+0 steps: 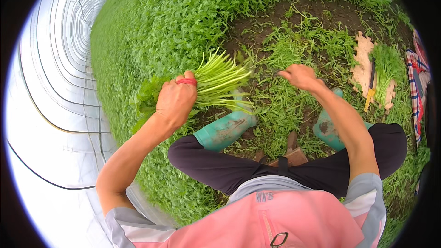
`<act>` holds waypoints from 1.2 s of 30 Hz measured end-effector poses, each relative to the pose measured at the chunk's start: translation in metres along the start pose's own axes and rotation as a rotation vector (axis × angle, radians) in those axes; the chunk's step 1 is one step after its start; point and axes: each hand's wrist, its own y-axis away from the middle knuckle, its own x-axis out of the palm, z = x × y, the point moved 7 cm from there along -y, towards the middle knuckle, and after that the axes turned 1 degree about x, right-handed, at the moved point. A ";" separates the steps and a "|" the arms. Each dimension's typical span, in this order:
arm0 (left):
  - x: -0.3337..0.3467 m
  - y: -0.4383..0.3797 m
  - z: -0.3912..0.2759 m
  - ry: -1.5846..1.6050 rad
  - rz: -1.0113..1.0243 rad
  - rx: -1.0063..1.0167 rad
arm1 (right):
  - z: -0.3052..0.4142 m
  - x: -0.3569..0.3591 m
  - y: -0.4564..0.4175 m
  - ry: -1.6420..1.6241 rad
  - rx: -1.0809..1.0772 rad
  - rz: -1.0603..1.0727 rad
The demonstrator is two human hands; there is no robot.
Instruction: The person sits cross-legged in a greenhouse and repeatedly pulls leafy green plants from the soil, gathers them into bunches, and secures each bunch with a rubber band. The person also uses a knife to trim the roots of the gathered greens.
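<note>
My left hand [177, 100] is closed around a bunch of leafy greens [224, 79], its pale cut stems fanned to the right and its leaves sticking out to the left. A red band [187, 81] shows at the thumb and finger of that hand. To the right of the stem ends, my right hand [299, 76] has its fingers curled, with a small dark thing at the fingertips, blurred and too small to name. Loose trimmed greens [282, 100] lie on the soil beneath both hands.
A dense bed of growing greens [165, 24] spans the left and top. At right, a foam mat piece [362, 58] bears another bunch [385, 75] and a knife with a yellow handle [370, 94]. Muddy green boots [224, 129] flank a small wooden seat [293, 158]. Plastic greenhouse sheeting [55, 110] curves at left.
</note>
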 end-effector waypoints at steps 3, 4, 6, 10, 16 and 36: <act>0.010 0.002 0.020 0.062 0.136 -0.092 | -0.071 -0.013 0.007 -0.016 0.183 -0.119; 0.025 -0.001 0.026 0.052 0.156 -0.066 | -0.073 -0.015 0.010 -0.052 0.172 -0.120; 0.038 -0.007 0.026 0.030 0.149 -0.062 | -0.065 -0.019 0.013 -0.107 0.123 -0.111; 0.055 -0.009 0.024 0.037 0.228 -0.037 | 0.051 -0.011 0.035 -0.238 -0.278 0.022; 0.029 -0.020 -0.002 0.363 0.303 -0.006 | 0.013 0.012 0.001 0.015 -0.185 -0.004; 0.119 0.024 0.022 1.774 0.769 -0.390 | -0.038 0.008 -0.012 0.164 -0.108 -0.379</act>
